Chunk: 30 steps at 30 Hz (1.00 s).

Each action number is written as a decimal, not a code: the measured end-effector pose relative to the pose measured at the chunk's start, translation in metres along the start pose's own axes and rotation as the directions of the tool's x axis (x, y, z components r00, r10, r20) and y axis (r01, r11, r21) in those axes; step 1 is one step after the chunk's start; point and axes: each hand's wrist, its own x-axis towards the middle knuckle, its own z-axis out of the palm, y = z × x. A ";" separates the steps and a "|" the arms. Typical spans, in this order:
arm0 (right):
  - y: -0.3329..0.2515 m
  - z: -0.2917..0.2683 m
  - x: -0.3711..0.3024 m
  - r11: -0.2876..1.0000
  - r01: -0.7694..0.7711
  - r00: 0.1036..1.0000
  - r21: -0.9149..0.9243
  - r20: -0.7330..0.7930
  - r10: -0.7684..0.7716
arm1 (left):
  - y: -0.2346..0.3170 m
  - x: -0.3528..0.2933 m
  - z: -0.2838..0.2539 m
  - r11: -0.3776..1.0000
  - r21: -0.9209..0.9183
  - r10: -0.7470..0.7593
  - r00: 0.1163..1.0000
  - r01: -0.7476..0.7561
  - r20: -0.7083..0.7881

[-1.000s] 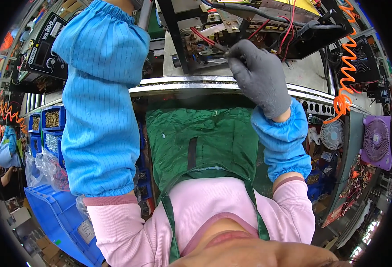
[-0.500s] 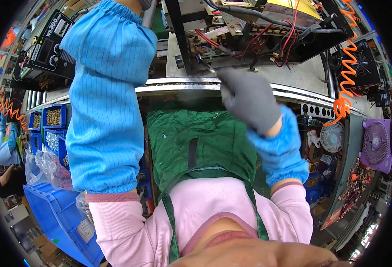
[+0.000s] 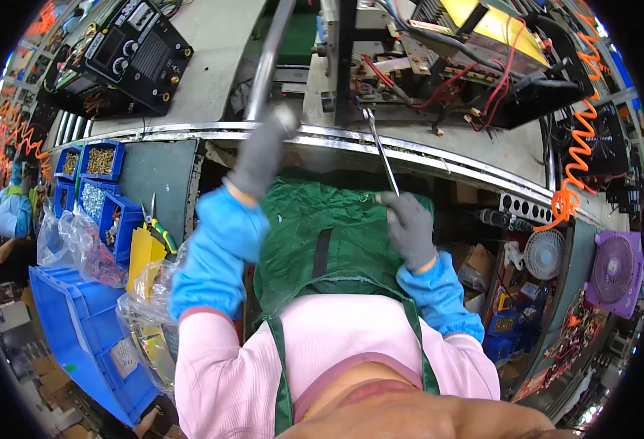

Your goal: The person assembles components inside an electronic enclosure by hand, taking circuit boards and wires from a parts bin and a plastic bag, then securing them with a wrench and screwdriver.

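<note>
Shiny metal marks the wrench (image 3: 382,154), which slants across the front of the bench, its long axis running mostly away from the body and leaning leftward at the far end. Its forked head lies at the near edge of the opened machine (image 3: 446,69); whether the two touch, I cannot tell.

The right hand (image 3: 411,230), gloved in grey, is the nearer one: its fingers are closed around the lower end of the wrench, over the green apron (image 3: 358,230). From there the shaft points ahead and a little left, over the metal rail (image 3: 329,137) along the bench edge.

The left hand (image 3: 258,157), also gloved, is well apart, to the left of the shaft and somewhat nearer the body than the forked head. It is blurred; how far it is open, and whether the pale patch at its fingertips is something held, I cannot tell. Just beyond it stands a metal tube (image 3: 268,62).

Farther left are a black boxed unit (image 3: 128,62) with knobs and green-handled pliers (image 3: 162,235).
</note>
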 end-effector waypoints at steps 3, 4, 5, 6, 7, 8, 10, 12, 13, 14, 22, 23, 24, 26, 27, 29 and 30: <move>-0.006 0.001 -0.018 0.971 0.084 0.996 0.225 0.013 -0.089 | -0.066 -0.062 0.014 0.959 0.155 -0.279 0.876 0.236 0.393; -0.014 0.000 -0.021 0.964 0.096 0.981 0.250 0.138 -0.133 | -0.077 -0.080 0.023 0.956 0.093 -0.290 0.841 0.279 0.457; -0.020 -0.001 -0.022 0.958 0.102 0.952 0.268 0.252 -0.171 | -0.076 -0.088 0.033 0.950 0.042 -0.288 0.808 0.311 0.514; -0.026 0.002 -0.020 0.960 0.101 0.950 0.261 0.260 -0.171 | -0.072 -0.092 0.042 0.940 -0.006 -0.278 0.773 0.342 0.570; -0.033 0.008 -0.011 0.956 0.166 0.916 0.242 0.322 -0.240 | -0.067 -0.090 0.048 0.966 -0.010 -0.216 0.826 0.259 0.521; -0.037 0.015 -0.001 0.947 0.229 0.874 0.223 0.382 -0.302 | -0.065 -0.084 0.048 0.968 -0.016 -0.208 0.830 0.252 0.517; -0.043 0.012 0.028 0.943 0.258 0.851 0.209 0.412 -0.324 | -0.060 -0.063 0.045 0.848 -0.371 -0.318 0.923 0.378 0.215; -0.041 0.006 0.056 0.885 0.096 0.958 0.455 0.198 -0.206 | -0.049 -0.037 0.024 0.880 -0.380 -0.286 0.956 0.286 0.059; -0.030 0.010 0.071 0.927 0.047 0.986 0.371 0.130 -0.103 | -0.038 -0.028 0.010 0.911 -0.307 -0.300 0.953 0.277 -0.031; -0.015 0.016 0.086 0.956 -0.005 0.999 0.294 0.052 -0.011 | -0.026 -0.020 -0.007 0.934 -0.233 -0.305 0.943 0.269 -0.130; 0.070 0.042 0.182 0.586 0.548 0.823 -0.596 0.259 -0.506 | -0.077 0.080 -0.019 0.276 0.867 0.746 0.661 -0.414 0.078; 0.046 0.047 0.182 0.780 0.365 0.928 -0.508 0.269 -0.260 | -0.071 0.061 -0.027 0.422 0.881 0.549 0.833 -0.213 -0.061; 0.059 0.039 0.188 0.792 0.357 0.932 -0.496 0.251 -0.263 | -0.050 0.052 -0.007 0.496 0.868 0.310 0.939 -0.026 -0.149; 0.067 0.050 0.200 0.809 0.422 0.896 -0.410 0.321 -0.305 | -0.057 0.047 -0.012 0.397 0.917 0.394 0.910 -0.040 -0.130; 0.073 0.050 0.202 0.811 0.455 0.876 -0.369 0.350 -0.332 | -0.062 0.047 -0.016 0.285 0.956 0.463 0.883 -0.066 -0.077; 0.078 0.048 0.206 0.834 0.504 0.844 -0.225 0.334 -0.420 | -0.072 0.057 -0.013 0.257 0.965 0.483 0.872 -0.057 -0.078; 0.082 0.047 0.209 0.841 0.534 0.820 -0.085 0.291 -0.492 | -0.073 0.058 -0.013 0.220 0.973 0.507 0.860 -0.065 -0.058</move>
